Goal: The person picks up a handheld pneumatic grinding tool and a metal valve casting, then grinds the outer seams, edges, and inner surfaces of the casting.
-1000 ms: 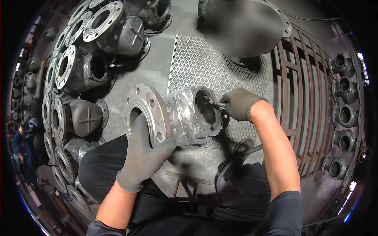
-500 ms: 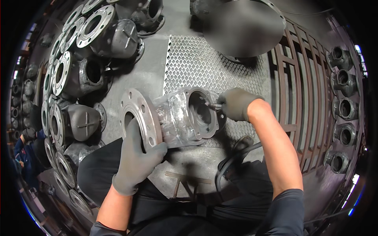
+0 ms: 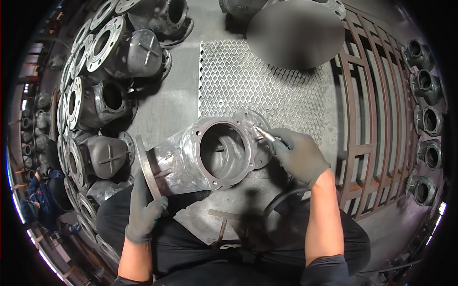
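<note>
A grey cast-metal valve body (image 3: 169,164) lies before me, its round opening facing up. My left hand (image 3: 143,209), in a grey glove, grips the edge of its near-left flange (image 3: 147,167), fingers behind the plate and thumb in front. My gloved right hand (image 3: 303,155) is closed around a slim air grinder (image 3: 265,134). The grinder's small pinkish tip is at the neck between the opening's rim (image 3: 202,164) and the far-right flange (image 3: 261,159); whether it touches the metal I cannot tell.
An expanded-metal mesh (image 3: 234,76) lies beyond the casting. Several flanged castings (image 3: 102,148) crowd the left side. A brown slatted metal frame (image 3: 355,119) stands to the right, with another row of castings (image 3: 431,119) past it. A dark hose (image 3: 281,195) curves below my right hand.
The valve body has turned so its opening faces up more fully. My left hand has moved lower with the flange. The grinder has left the opening and is outside its rim.
</note>
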Demonstrator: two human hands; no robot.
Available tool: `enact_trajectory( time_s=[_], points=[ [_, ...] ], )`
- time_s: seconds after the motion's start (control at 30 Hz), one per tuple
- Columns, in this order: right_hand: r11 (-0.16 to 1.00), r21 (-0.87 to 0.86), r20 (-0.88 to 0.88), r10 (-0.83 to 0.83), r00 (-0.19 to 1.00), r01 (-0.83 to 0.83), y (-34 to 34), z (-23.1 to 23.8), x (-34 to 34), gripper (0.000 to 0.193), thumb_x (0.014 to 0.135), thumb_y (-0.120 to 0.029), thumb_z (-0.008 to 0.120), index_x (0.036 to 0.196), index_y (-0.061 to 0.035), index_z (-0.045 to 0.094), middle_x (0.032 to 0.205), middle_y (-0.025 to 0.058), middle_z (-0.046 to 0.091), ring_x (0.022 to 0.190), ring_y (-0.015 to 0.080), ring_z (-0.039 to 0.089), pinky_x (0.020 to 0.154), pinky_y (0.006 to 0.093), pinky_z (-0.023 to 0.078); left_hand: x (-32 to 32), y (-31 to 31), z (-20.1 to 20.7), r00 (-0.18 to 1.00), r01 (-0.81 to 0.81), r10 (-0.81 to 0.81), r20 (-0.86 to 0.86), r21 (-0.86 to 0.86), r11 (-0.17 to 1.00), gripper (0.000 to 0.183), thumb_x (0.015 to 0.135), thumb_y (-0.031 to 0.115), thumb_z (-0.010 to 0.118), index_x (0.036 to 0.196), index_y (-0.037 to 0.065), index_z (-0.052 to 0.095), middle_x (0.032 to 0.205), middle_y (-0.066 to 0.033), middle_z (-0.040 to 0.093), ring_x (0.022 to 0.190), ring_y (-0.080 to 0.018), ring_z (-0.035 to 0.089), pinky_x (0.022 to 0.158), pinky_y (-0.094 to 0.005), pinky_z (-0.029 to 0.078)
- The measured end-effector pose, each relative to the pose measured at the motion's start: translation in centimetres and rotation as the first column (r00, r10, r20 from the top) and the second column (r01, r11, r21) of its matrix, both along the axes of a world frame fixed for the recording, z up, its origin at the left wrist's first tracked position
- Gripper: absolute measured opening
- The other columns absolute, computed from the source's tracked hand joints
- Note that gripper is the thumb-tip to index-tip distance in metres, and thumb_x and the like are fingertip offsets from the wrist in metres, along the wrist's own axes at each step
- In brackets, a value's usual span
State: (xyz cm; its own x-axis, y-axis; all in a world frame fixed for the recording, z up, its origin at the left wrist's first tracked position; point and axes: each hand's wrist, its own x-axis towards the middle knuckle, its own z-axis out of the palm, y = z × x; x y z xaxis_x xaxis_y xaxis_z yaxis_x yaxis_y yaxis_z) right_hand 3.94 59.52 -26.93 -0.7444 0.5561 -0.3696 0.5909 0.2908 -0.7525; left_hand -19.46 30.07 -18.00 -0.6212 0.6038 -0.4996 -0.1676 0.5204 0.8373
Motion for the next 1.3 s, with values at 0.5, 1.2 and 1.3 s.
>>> enact_trajectory(
  time_s=[0.5,1.2,1.3],
  points=[
    [0.812,-0.384,0.180,-0.400,0.899,0.439,-4.6,-1.3,2.5,0.034,0.107,-0.017,0.063,0.137,-0.0053,0.072,0.089,0.0037,0.075,0.068,0.0098,0.067,0.064,0.0290,0.055,0.2,0.6,0.5,0.988,0.120,-0.119,-0.097,0.003,0.993,0.086,0.077,0.021,0.076,0.152,-0.007,0.045,0.125,-0.0083,0.061,0.108,-0.0155,0.057,0.095,-0.0311,0.051],
    [0.768,-0.399,0.113,-0.502,0.858,0.501,-3.7,-2.8,3.0,0.033,0.109,-0.014,0.062,0.138,-0.0023,0.071,0.092,0.0047,0.076,0.070,0.0092,0.067,0.065,0.0282,0.055,-1.4,1.7,-0.1,0.988,-0.129,0.134,0.080,-0.063,0.990,0.068,0.089,0.015,0.058,0.153,-0.005,0.051,0.102,-0.0041,0.065,0.075,-0.0092,0.060,0.063,-0.0238,0.050],
    [0.774,-0.410,0.081,-0.497,0.864,0.483,-3.4,-2.9,2.9,0.032,0.109,-0.014,0.062,0.137,-0.0025,0.071,0.092,0.0047,0.076,0.070,0.0093,0.066,0.064,0.0284,0.055,-1.0,2.2,-0.5,0.978,-0.204,0.205,0.035,-0.042,0.978,0.063,0.091,0.017,0.057,0.150,-0.005,0.054,0.106,-0.0042,0.066,0.085,-0.0102,0.061,0.077,-0.0251,0.052]
  ],
)
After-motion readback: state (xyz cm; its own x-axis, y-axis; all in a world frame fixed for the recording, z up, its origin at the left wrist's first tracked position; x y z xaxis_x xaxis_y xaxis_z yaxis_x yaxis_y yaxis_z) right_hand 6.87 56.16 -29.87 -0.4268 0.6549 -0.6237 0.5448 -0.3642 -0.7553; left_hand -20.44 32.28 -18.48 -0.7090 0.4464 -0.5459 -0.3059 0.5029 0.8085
